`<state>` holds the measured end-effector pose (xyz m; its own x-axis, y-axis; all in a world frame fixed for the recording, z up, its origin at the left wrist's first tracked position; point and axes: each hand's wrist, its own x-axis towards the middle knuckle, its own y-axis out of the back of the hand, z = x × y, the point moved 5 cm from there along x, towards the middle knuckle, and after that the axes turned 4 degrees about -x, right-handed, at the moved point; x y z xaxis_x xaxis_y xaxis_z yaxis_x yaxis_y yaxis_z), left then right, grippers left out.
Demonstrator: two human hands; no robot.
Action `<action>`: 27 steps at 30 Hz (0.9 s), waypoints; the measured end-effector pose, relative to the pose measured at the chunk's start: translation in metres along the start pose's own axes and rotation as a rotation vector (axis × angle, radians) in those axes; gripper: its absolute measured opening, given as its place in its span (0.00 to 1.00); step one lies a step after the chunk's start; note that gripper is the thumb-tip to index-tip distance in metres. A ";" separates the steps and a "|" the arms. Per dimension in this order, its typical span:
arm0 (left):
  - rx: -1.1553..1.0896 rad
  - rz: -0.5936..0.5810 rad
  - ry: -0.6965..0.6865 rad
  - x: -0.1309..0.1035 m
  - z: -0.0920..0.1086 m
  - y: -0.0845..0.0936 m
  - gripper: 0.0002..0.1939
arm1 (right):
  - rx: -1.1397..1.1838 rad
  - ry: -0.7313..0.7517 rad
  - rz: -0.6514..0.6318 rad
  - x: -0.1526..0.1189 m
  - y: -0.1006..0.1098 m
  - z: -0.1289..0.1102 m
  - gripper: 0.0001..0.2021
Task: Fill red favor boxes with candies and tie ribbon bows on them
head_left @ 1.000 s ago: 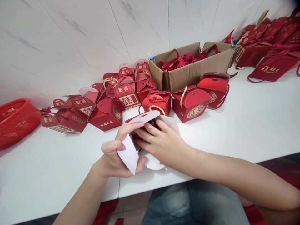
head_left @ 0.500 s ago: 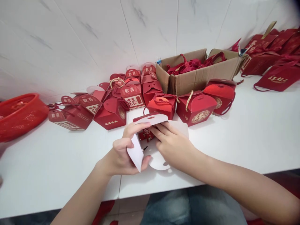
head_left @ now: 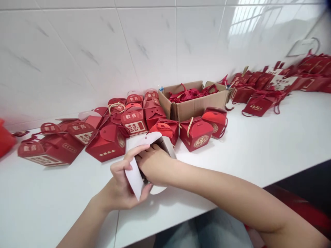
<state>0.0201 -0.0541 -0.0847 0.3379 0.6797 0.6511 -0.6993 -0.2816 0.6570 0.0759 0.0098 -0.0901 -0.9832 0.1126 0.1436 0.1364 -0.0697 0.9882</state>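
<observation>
The open box (head_left: 134, 174) lies between the hands. The left hand (head_left: 126, 186) grips its side and flap; the right hand (head_left: 155, 165) reaches inside, its grasp hidden.

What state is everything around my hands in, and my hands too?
Held box: open
Left hand: fingers gripping the held box
Right hand: reaching inside, fingers partly hidden
Cardboard carton: open, holding red ribbons
Red box with gold rope handle: folded shut

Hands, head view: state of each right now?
Left hand: closed on the open-topped box, holding it at its left side.
Right hand: reaching inside it, fingers hidden; cannot tell if it grips anything.
</observation>
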 end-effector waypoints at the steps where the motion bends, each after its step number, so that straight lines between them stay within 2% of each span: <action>1: 0.001 0.005 0.007 0.000 -0.002 0.001 0.36 | -0.026 -0.029 -0.050 0.003 0.002 0.000 0.19; 3: -0.001 0.012 0.010 -0.001 -0.004 0.002 0.36 | -0.071 -0.099 -0.144 0.007 0.004 -0.001 0.19; 6: -0.012 0.014 -0.010 -0.002 -0.003 0.002 0.35 | -0.135 -0.171 -0.194 0.012 0.004 -0.003 0.22; 9: -0.002 0.004 -0.038 -0.002 -0.001 0.002 0.34 | -0.172 -0.181 -0.226 0.015 -0.003 -0.002 0.24; 12: 0.017 0.002 -0.050 -0.001 0.000 0.002 0.34 | -0.176 -0.159 -0.238 0.016 -0.010 0.000 0.19; 18: -0.002 0.010 -0.053 -0.001 0.003 0.003 0.34 | -0.053 -0.088 -0.112 0.009 -0.005 -0.003 0.17; 22: -0.053 0.016 -0.039 -0.002 0.002 0.004 0.34 | -0.017 -0.082 -0.091 0.000 0.006 -0.005 0.18; 24: -0.081 0.033 -0.016 -0.004 -0.002 0.004 0.33 | -0.016 -0.086 -0.088 -0.005 0.012 -0.006 0.14; 27: -0.120 0.068 0.024 -0.006 -0.010 0.006 0.34 | 0.051 -0.106 0.065 -0.019 0.028 -0.007 0.04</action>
<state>0.0080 -0.0528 -0.0885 0.2731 0.6778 0.6827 -0.7910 -0.2457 0.5603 0.0976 -0.0015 -0.0660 -0.9540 0.2142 0.2099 0.2084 -0.0301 0.9776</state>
